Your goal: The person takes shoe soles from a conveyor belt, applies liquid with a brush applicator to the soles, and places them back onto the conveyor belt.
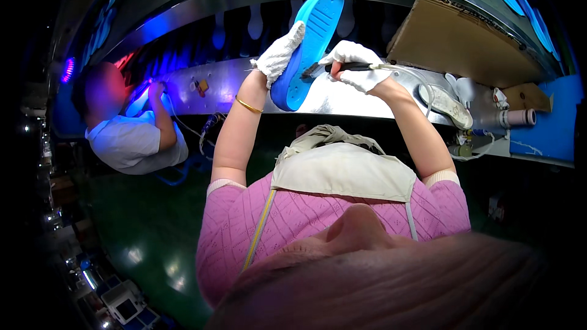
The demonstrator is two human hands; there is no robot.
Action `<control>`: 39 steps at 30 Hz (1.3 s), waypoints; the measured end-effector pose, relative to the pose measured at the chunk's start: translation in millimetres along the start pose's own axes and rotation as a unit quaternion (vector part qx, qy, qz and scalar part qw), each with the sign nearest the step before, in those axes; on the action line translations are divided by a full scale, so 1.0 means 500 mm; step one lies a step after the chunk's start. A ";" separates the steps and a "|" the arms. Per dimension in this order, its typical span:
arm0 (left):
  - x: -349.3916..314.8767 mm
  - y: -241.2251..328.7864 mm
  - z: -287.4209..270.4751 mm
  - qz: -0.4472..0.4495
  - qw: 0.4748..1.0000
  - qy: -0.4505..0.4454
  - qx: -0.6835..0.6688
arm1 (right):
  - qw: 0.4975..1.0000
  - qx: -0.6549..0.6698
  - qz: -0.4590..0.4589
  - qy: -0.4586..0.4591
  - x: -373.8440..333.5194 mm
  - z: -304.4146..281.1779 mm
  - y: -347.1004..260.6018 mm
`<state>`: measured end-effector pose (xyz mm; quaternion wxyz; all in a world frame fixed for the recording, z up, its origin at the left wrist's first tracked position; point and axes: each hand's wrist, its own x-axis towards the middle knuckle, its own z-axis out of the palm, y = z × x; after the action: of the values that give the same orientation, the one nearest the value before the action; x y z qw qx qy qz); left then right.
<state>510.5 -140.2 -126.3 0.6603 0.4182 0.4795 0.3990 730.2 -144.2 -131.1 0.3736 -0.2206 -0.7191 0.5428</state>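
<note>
My left hand (281,55), in a white knit glove, grips a bright blue shoe sole (319,24) along its left edge and holds it tilted up above the bench. The sole's hollow inner face, with ribs and small holes, is turned toward me. My right hand (362,68) wears a white glove with some bare fingertips showing. It is closed around a dark-handled brush (310,73), whose bristles appear to touch the sole's lower part. A pale tube (422,77) runs from the brush's back end, past my right wrist.
Beneath my hands runs a metal bench (232,82). To the right are a cardboard box (465,43), a whitish sole-shaped piece (445,105) and a pink cylinder (520,117). Blue soles (532,21) lie on the far belt. A co-worker (137,125) sits at left, handling a lit sole.
</note>
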 end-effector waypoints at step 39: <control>-0.028 -0.126 0.099 0.077 0.901 -0.105 -0.413 | 0.964 -0.129 -0.168 0.161 -0.032 0.045 0.018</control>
<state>562.9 -182.6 -171.4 0.7874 0.1835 0.1656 0.5648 722.2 -166.9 -147.6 0.5388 -0.2269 -0.7401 0.3323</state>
